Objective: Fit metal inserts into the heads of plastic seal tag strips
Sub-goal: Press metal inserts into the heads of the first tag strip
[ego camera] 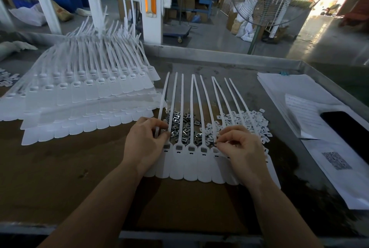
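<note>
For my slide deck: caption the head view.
Both hands work a white plastic seal-tag strip sheet beside loose metal inserts.

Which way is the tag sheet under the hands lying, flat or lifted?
Flat. The tag sheet lies on the table, tails fanned away over the metal inserts.

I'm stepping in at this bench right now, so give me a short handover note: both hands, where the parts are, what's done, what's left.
Left hand: fingers curled over the left end of the working sheet of seal tag strips, at its heads.
Right hand: fingers pinched at a head right of the middle; what they pinch is too small to tell.
Metal inserts: loose pile under the strip tails, beyond the heads. White plastic pieces heaped to its right.
Stacked sheets of strips lie on the left.
Done: cannot tell which heads are filled.
Left: check each head, fit the missing inserts.
</note>
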`<state>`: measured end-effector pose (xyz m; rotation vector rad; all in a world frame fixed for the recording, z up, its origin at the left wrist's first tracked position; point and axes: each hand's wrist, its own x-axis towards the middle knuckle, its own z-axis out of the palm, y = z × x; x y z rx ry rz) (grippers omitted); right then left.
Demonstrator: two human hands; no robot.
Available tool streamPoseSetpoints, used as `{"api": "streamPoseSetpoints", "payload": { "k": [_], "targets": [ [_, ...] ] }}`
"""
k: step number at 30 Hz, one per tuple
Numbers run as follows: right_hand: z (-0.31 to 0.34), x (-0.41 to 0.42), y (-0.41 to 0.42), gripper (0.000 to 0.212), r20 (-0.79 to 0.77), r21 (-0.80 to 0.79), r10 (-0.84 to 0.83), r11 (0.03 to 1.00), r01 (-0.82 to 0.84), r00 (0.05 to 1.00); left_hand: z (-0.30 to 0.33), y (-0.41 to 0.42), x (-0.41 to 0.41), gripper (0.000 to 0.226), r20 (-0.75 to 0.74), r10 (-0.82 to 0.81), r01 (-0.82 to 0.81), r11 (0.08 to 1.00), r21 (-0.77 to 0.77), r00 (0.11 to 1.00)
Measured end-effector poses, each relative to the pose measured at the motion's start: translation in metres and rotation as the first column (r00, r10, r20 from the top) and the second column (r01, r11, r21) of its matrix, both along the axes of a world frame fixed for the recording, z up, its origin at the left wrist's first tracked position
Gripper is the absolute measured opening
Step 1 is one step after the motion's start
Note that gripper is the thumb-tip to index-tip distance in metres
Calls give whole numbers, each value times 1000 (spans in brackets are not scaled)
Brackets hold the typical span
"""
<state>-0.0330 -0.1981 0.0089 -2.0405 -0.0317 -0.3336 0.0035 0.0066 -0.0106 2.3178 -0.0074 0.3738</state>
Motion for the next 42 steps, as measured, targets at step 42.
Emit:
{"api": "streamPoseSetpoints", "payload": {
  "k": [42],
  "targets": [
    [0, 0, 0, 21, -48, -54, -52, 997, 50, 997, -1, -1, -1, 16, -25, 5, -5, 1000, -2, 1000]
  ]
}}
